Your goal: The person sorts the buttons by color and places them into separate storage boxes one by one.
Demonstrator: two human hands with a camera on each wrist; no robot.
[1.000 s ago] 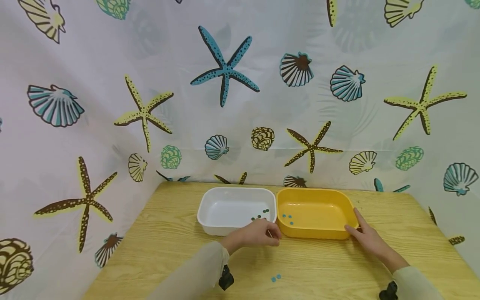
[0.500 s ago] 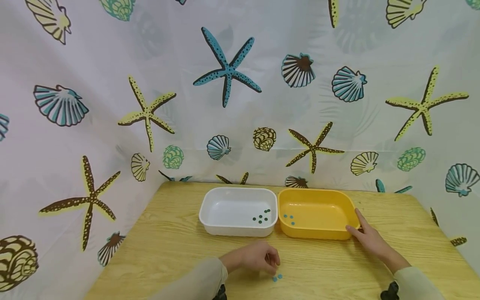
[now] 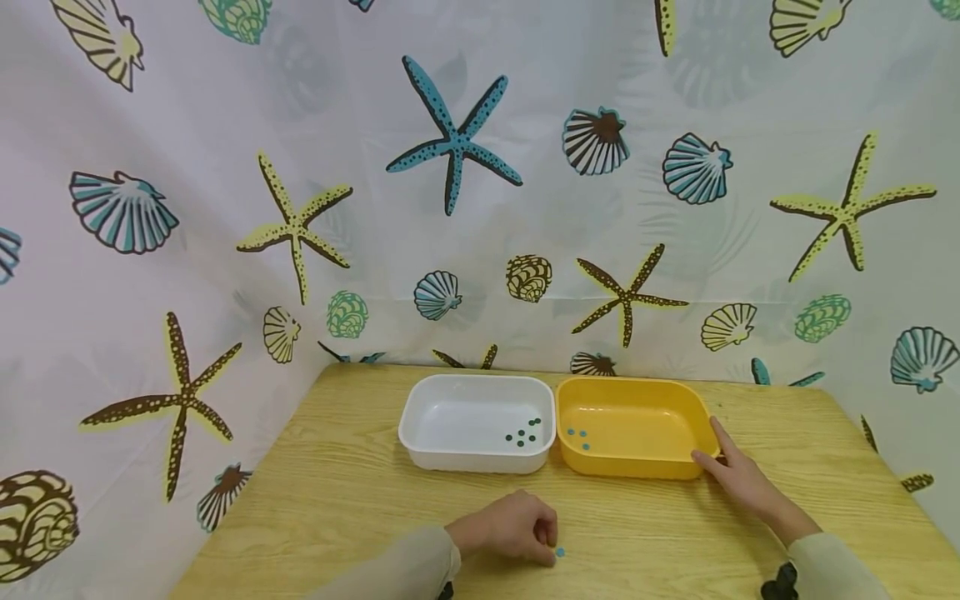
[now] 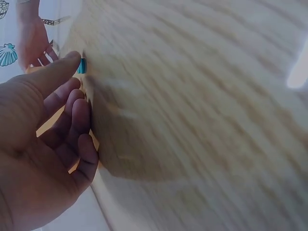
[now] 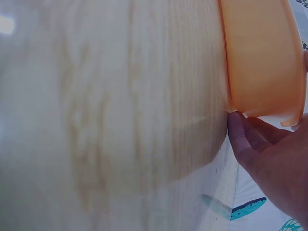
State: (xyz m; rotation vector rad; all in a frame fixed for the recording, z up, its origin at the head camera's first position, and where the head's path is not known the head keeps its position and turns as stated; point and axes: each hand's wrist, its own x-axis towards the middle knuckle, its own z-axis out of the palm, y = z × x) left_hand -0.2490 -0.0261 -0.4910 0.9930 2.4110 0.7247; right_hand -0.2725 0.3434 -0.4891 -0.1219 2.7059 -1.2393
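Note:
My left hand (image 3: pixel 517 527) is low over the wooden table, fingers curled, thumb and fingertips down at the surface. One small blue disc (image 3: pixel 560 552) lies just right of the fingertips; another is hidden beneath them. In the left wrist view, the blue disc (image 4: pixel 82 66) shows past the thumb tip; whether the fingers pinch a disc, I cannot tell. My right hand (image 3: pixel 738 479) holds the near right corner of the yellow tub (image 3: pixel 637 468), thumb at the front and fingers along the side. In the right wrist view, its fingertips (image 5: pixel 236 120) meet the tub's wall low down.
Left of the yellow tub stands a white tub (image 3: pixel 472 461), their ends close together. Several dark green discs (image 3: pixel 521 433) lie in the white tub's right part. Blue discs (image 3: pixel 583 434) lie at the yellow tub's left end. A shell-patterned curtain (image 3: pixel 480 233) encloses the table (image 3: pixel 337 467).
My left hand has come from the white tub's front rim down toward the near discs, and one of the two now disappears under its fingertips. My right hand stays at the yellow tub.

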